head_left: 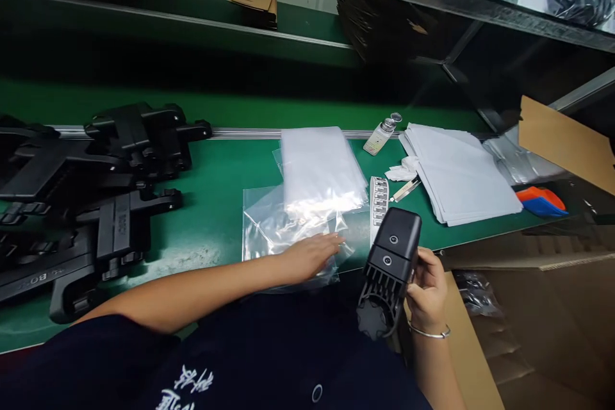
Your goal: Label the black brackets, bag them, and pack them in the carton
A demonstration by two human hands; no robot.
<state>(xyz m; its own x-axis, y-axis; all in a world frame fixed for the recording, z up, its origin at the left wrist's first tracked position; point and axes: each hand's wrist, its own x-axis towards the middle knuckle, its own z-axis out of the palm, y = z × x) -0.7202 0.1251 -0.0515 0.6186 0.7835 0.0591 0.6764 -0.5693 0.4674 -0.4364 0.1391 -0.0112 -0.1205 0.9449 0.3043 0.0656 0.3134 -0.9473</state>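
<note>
One black knobbed bracket (394,253) held in closed right grip (427,291); left grip (312,257) open, palm down on clear plastic bags (283,221). Label strip (379,198) on green desk (211,195), beside bags.

Right hand (429,291) partly hidden, label strip (379,200) illegible, leftmost brackets (41,173) cut off

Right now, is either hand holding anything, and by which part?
The right hand grips a black device by its side; the left hand lies on clear bags, its grip unclear.
</note>
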